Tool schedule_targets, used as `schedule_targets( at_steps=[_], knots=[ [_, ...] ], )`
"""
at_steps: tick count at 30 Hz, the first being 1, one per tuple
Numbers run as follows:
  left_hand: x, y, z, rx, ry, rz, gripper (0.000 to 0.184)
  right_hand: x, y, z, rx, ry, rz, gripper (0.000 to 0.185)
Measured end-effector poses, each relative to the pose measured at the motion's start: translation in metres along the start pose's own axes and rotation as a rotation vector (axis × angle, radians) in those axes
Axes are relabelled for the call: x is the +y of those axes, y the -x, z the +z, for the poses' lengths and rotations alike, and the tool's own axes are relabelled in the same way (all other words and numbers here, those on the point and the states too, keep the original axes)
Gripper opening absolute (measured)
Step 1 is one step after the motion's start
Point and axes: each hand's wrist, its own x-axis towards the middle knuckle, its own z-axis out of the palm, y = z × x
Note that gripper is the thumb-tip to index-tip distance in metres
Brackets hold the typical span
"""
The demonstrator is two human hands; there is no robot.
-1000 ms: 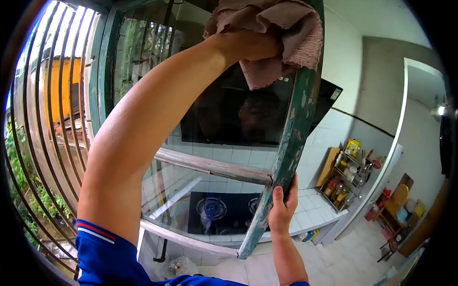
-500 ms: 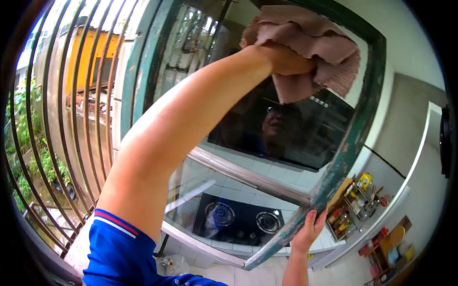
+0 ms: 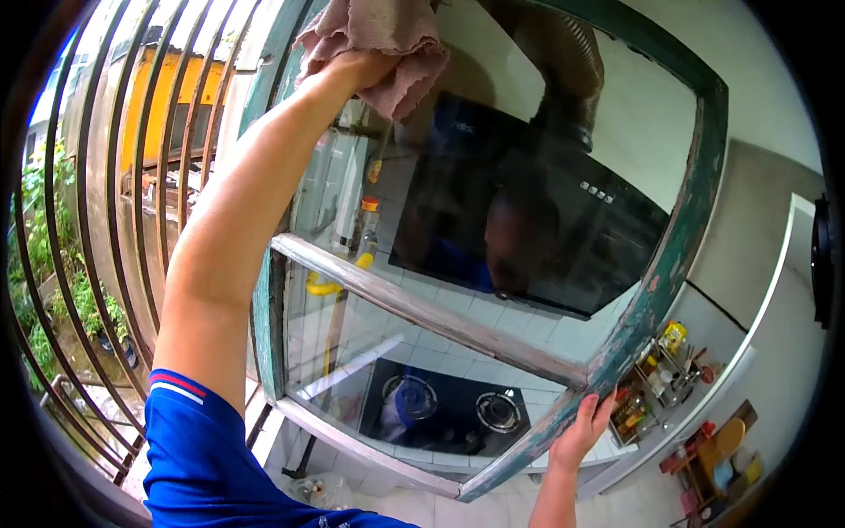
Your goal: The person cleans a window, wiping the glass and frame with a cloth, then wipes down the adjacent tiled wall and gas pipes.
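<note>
High at the upper left, my left hand (image 3: 365, 69) is closed on a crumpled pinkish-brown cloth (image 3: 387, 35), pressed to the upper pane beside the window's left side. The cloth partly hides the fingers. My right hand (image 3: 581, 431) grips the lower right edge of the open window sash (image 3: 647, 304), thumb in front and the other fingers at the edge. Worn green paint covers the sash, and a pale wooden crossbar (image 3: 422, 312) divides its upper glass pane (image 3: 634, 114) from the lower glass pane (image 3: 326, 352). Dark reflections show in the upper glass.
Rusty window bars (image 3: 150, 167) stand on the left, with plants and a yellow wall outside. Behind the glass are a black range hood (image 3: 528, 229) and a gas stove (image 3: 449, 409). A rack of bottles (image 3: 634, 409) and a small shelf (image 3: 704, 471) are at the right.
My left hand has swept the cloth leftward and slightly up from the pane's upper right to its upper left. My right hand still holds the sash edge, shifted slightly in view.
</note>
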Motion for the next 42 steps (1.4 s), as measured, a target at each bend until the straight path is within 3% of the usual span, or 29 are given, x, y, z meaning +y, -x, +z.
schedule_targets(
  at_steps=[6, 11, 17, 20, 24, 25, 27, 29, 34, 40, 42],
  knots=[
    [0.011, 0.008, 0.002, 0.043, -0.053, -0.049, 0.031, 0.010, -0.003, -0.007, -0.045, -0.052, -0.029, 0.057],
    [0.059, 0.022, 0.000, 0.097, -0.057, 0.022, 0.029, 0.010, -0.005, -0.006, -0.028, -0.055, -0.042, 0.060],
    [0.171, 0.020, 0.007, 0.191, 0.058, 0.289, 0.028, 0.010, -0.006, -0.005, -0.030, -0.075, 0.036, 0.078],
    [0.227, 0.011, 0.016, 0.277, 0.115, 0.434, 0.027, 0.010, -0.007, -0.005, -0.046, -0.073, 0.022, 0.077],
    [0.277, -0.018, 0.049, 0.576, 0.036, 0.611, 0.027, 0.010, -0.007, -0.004, -0.051, -0.095, 0.015, 0.077],
    [0.282, -0.027, 0.057, 0.385, 0.194, 0.622, 0.025, 0.012, -0.006, -0.006, -0.036, -0.091, 0.026, 0.077],
    [0.278, -0.029, 0.065, 0.188, 0.343, 0.615, 0.024, 0.015, -0.003, -0.007, -0.033, -0.084, 0.042, 0.076],
    [0.277, -0.015, 0.029, 0.025, 0.347, 0.536, 0.028, 0.017, -0.004, -0.007, 0.000, -0.101, 0.033, 0.075],
    [0.208, 0.011, 0.014, -0.041, 0.308, 0.496, 0.029, 0.019, -0.006, -0.008, -0.004, -0.055, 0.016, 0.073],
    [0.080, 0.044, 0.001, -0.050, 0.112, 0.269, 0.031, 0.016, -0.007, -0.007, -0.006, -0.020, 0.021, 0.069],
    [0.047, 0.051, -0.002, -0.035, 0.048, 0.186, 0.031, 0.016, -0.006, -0.004, 0.004, -0.031, -0.031, 0.057]
  ],
)
